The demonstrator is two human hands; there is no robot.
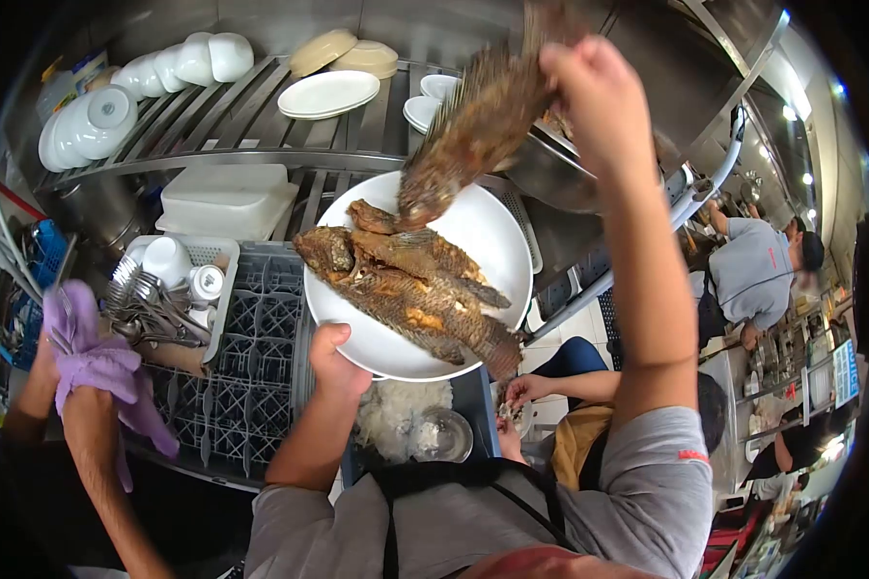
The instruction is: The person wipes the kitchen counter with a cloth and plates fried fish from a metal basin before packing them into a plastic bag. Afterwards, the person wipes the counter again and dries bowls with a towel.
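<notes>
My left hand [338, 365] grips the near-left rim of a round white plate [497, 236], thumb on top and the other fingers hidden beneath. On the plate lies browned, fried whole fish [406, 299], with smaller fried pieces around it that overlap too much to separate. Raised above the plate's far right side, my right hand [599, 92] is closed around the tail end of another fried fish [478, 135]. That fish hangs tilted, its head low over the plate; whether it touches the food below I cannot tell. Its tail is blurred.
A grey dish rack [251, 357] stands left of the plate, beside a cutlery basket [224, 256]. Bowls [106, 116] and plates [328, 94] line the slatted shelf. At left, another person's hands hold a purple cloth [97, 357]. Someone's hands [526, 391] work low at right, near a bin [473, 396].
</notes>
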